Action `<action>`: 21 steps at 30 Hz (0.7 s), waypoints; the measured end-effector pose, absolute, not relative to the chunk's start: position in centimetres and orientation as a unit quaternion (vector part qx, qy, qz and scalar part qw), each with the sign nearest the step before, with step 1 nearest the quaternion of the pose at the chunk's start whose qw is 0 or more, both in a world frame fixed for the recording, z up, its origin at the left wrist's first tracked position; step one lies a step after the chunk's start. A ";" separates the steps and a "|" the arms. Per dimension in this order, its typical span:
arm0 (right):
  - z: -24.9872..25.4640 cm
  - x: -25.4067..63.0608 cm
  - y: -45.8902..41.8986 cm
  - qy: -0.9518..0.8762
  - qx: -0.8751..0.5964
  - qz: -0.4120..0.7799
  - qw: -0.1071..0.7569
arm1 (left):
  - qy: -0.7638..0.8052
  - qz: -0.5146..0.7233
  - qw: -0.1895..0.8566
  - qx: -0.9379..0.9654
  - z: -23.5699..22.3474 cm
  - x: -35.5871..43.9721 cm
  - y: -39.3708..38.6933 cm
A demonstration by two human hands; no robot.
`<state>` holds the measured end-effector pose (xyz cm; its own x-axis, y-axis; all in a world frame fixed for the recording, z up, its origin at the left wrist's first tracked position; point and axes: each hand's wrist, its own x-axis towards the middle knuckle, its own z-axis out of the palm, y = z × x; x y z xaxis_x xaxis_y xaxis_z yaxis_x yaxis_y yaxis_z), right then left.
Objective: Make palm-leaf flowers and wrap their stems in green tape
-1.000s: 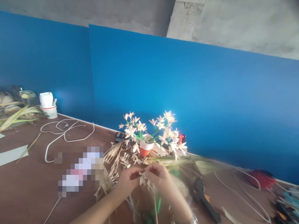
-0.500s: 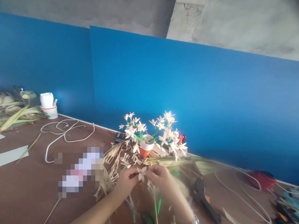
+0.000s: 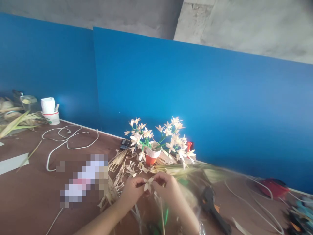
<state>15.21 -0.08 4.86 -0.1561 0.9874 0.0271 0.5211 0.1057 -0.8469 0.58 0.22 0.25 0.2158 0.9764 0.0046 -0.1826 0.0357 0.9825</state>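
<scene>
Blue partition panels (image 3: pixel 195 91) stood behind a brown table (image 3: pixel 29 202), with bare grey concrete above them. At the far left lay long green and straw-coloured leaves (image 3: pixel 14 125), next to a white tub (image 3: pixel 50 118) with a red rim; nearer was a white strip (image 3: pixel 13 164). A white cable (image 3: pixel 47 160) looped across the table, and beside it something was masked by coarse pixels. Further right, dry leaf scraps (image 3: pixel 118 161) were strewn about. Over the near part of the table, the left hand (image 3: pixel 133 191) pinched the left side of a small pale flower (image 3: pixel 148 185) between thumb and fingertips. That flower sat between the 2 hands, in front of an orange and white cup (image 3: pixel 152 158) holding 2 sprays of similar blossoms (image 3: pixel 135 138) on green stems. On its other side the right hand (image 3: pixel 166 186) was closed too, thumb and finger at a petal. The step in hand looked like spreading or shaping petals; the next move seemed to call for a light, steady pinch so that nothing tore. Below the right hand ran a thin pale stick (image 3: pixel 162 215). Further right lay a black gun-shaped tool (image 3: pixel 214 209), then a red object (image 3: pixel 272 188) near the partition.
</scene>
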 end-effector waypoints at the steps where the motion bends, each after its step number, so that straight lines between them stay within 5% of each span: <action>1: 4.9 15.2 -0.1 -0.665 -0.567 0.361 0.327 | 0.398 0.484 0.599 0.498 0.2 0.5 0.2; 10: 4.7 14.8 -0.1 -0.606 -0.574 0.496 0.239 | 0.461 0.500 0.544 0.492 0.1 0.1 0.3; 21: 4.3 14.7 0.0 -0.600 -0.546 0.496 0.309 | 0.453 0.503 0.536 0.504 0.8 0.2 0.1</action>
